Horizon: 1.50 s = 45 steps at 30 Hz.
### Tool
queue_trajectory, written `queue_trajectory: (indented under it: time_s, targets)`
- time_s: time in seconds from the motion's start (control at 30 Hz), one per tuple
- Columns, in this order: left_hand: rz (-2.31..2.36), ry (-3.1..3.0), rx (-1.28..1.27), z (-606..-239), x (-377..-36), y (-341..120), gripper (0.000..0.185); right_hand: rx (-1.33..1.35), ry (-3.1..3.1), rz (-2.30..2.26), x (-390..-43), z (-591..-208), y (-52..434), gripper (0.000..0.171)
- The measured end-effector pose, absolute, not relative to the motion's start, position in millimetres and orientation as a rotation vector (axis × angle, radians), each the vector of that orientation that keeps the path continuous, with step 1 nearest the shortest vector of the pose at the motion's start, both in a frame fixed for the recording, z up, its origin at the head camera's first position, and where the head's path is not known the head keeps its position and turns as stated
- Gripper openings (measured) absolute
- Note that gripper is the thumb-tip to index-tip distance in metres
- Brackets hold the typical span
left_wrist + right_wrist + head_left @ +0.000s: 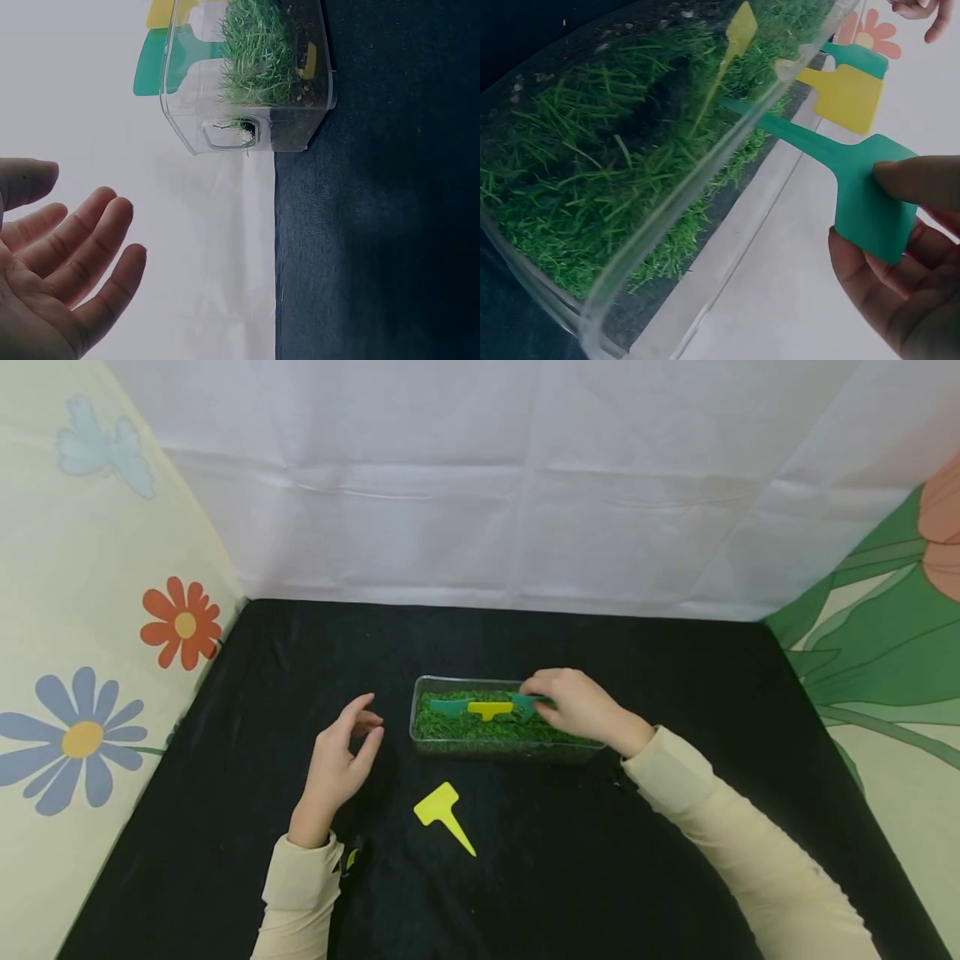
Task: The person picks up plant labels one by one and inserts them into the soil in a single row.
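Note:
My right hand (572, 700) pinches the broad head of a green plant label (874, 199) between thumb and fingers. Its stem points down into the grass (641, 150) inside a clear plastic box (414, 710). Along the same row stand a yellow plant label (491, 710) and another green plant label (450, 707), both upright in the grass. To the left of the box hovers my left hand (339, 760), fingers spread and loosely bent, holding nothing. Nearer to me, a second yellow plant label (437, 806) lies flat on the black cloth.
A black cloth (600, 877) covers the table. Behind it hangs a white sheet (510, 510). Panels with printed flowers (82, 739) rise at the left and right sides. The box's clear rim (705, 176) runs close to my right hand.

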<state>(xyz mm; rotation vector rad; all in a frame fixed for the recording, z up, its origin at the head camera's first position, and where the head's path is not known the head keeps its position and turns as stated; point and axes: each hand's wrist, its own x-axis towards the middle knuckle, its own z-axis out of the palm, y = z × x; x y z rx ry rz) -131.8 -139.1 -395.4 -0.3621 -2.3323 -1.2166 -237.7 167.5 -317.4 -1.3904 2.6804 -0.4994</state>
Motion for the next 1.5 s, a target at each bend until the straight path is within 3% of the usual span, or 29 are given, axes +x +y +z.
queue_trajectory:
  time_s: [1.5]
  targets:
    - [-1.196, -2.394, -0.379, -401, -130, -139, 0.03, -1.339, 2.716, -0.416, -238, -338, 162, 0.015]
